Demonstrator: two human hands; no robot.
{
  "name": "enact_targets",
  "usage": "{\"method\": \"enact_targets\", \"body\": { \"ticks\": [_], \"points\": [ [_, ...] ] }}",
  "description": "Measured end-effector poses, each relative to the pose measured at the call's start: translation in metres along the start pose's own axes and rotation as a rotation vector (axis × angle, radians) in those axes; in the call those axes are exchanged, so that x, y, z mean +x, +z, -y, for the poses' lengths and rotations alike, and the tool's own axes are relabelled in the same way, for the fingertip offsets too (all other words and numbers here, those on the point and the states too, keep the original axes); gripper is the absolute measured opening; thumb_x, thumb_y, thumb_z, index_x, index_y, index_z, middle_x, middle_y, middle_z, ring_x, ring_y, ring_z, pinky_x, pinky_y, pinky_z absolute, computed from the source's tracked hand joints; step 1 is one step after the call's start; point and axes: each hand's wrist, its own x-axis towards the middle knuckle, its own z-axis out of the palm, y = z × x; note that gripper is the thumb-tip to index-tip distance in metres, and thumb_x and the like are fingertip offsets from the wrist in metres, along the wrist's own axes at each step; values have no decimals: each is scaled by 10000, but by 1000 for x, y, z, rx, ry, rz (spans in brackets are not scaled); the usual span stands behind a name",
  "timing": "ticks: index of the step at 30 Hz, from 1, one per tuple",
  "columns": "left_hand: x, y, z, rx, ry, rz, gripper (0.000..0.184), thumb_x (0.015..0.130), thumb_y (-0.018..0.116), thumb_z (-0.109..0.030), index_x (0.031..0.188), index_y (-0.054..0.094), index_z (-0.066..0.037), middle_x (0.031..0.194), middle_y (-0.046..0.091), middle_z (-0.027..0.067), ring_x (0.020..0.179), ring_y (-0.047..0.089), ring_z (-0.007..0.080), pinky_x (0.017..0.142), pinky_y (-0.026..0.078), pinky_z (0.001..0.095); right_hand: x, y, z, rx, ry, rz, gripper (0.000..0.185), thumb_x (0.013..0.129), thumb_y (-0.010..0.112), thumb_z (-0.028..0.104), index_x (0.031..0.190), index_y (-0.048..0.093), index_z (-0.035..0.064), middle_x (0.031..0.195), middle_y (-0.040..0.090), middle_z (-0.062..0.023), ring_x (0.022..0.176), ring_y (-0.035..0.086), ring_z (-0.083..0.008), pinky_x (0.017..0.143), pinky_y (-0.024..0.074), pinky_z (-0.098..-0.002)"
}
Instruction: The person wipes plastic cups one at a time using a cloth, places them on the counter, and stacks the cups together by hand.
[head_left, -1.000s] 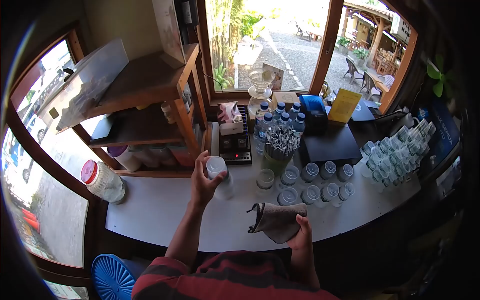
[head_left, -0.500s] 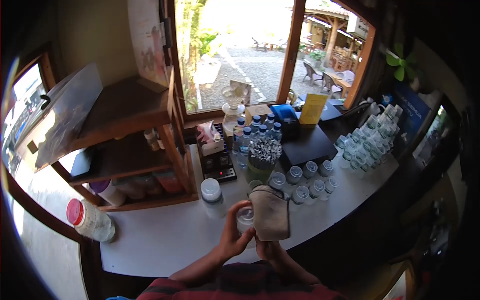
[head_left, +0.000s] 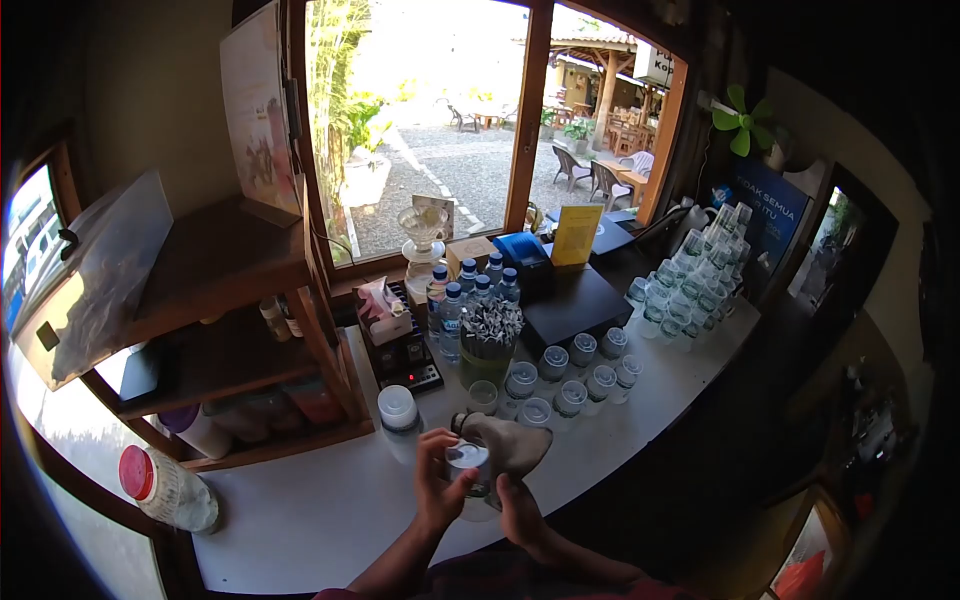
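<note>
My left hand (head_left: 438, 488) is closed round a small clear cup (head_left: 467, 458), fingers on its far side and thumb on the near side. My right hand (head_left: 521, 512) is just right of the cup, with a beige cloth with a dark edge (head_left: 508, 442) in its grip. The cloth flares out behind and right of the cup; most of my right fingers are hidden. Several similar clear cups (head_left: 571, 398) stand in rows on the white counter (head_left: 300, 520) beyond my hands. A white-topped stack (head_left: 398, 408) stands left of them.
Blue-capped water bottles (head_left: 451, 318) and a green container of wrapped sticks (head_left: 488, 345) stand further back. A tall pile of cups (head_left: 700, 275) is at the right. A red-lidded jar (head_left: 165, 488) lies tilted at the left, beside a wooden shelf (head_left: 230, 360).
The cloth, upright in front of the cups before, now tips over and spreads to the right. The cup stays in my left hand. My view has turned slightly, shifting the scene left.
</note>
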Motion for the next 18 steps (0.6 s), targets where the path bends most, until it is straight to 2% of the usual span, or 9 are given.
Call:
{"method": "enact_targets", "body": {
  "ticks": [4, 5, 6, 7, 9, 11, 13, 16, 18],
  "points": [
    [13, -16, -10, -50, -122, -78, 502, 857, 779, -174, 1216, 457, -31, 1187, 491, 114, 1085, 547, 206, 970, 437, 342, -14, 24, -33, -85, -191, 73, 444, 1073, 329, 352, 1250, 475, -27, 1199, 529, -229, 1120, 503, -339, 998, 377, -392],
    [5, -13, -9, 3, -111, -42, 587, 842, 795, -374, 1201, 477, -35, 1190, 520, 123, 1111, 529, 198, 980, 425, 357, -14, 26, -32, -58, -194, 72, 436, 1075, 325, 344, 1257, 468, -26, 1220, 516, -233, 1139, 491, -340, 1002, 372, -398],
    [-5, -9, -11, -68, -182, 45, 579, 848, 789, -370, 1202, 476, -36, 1210, 522, 129, 1138, 526, 205, 990, 421, 361, -5, 22, -27, -128, -285, -69, 435, 1085, 315, 342, 1210, 512, -25, 1140, 564, -209, 1071, 533, -320, 972, 393, -384],
    [-15, -6, -13, -139, -251, 133, 571, 855, 784, -365, 1203, 474, -36, 1230, 524, 136, 1165, 522, 212, 999, 417, 365, 6, 14, -18, 191, -36, -54, 458, 1089, 316, 362, 1128, 559, -25, 1033, 605, -169, 974, 567, -290, 924, 416, -356],
    [-23, -8, -4, -160, -200, 99, 542, 870, 771, -325, 1205, 461, -35, 1243, 538, 165, 1167, 549, 232, 990, 443, 371, 28, 12, -31, 545, 45, -148, 501, 1083, 333, 407, 1059, 591, -23, 956, 623, -134, 890, 579, -264, 879, 427, -321],
    [-10, -20, -2, -204, -119, -21, 505, 873, 773, -244, 1201, 451, -33, 1245, 544, 180, 1155, 565, 238, 993, 452, 367, 7, 21, -28, 24, -62, -22, 493, 1080, 330, 395, 1083, 578, -31, 991, 617, -163, 933, 577, -290, 893, 424, -357],
    [13, -29, -17, -148, -74, -175, 494, 900, 742, -271, 1205, 436, -33, 1227, 569, 186, 1112, 595, 242, 977, 476, 373, -10, 32, -18, -182, -310, 137, 428, 1062, 375, 300, 1289, 451, -55, 1203, 536, -234, 1150, 504, -361, 1023, 361, -420],
    [7, -31, -18, -124, -127, -37, 496, 910, 732, -245, 1238, 426, -34, 1243, 570, 183, 1159, 576, 250, 1007, 451, 371, -3, 34, -16, -148, -294, 127, 461, 1067, 377, 323, 1321, 421, -59, 1242, 519, -226, 1162, 492, -350, 1039, 351, -385],
    [-10, -24, -17, -113, -205, 126, 499, 918, 722, -232, 1268, 423, -38, 1275, 571, 183, 1221, 546, 246, 1043, 418, 370, 25, 26, -32, 113, -148, 1, 507, 1083, 315, 393, 1260, 487, -50, 1150, 579, -190, 1059, 553, -298, 970, 405, -344]
  ]
}}
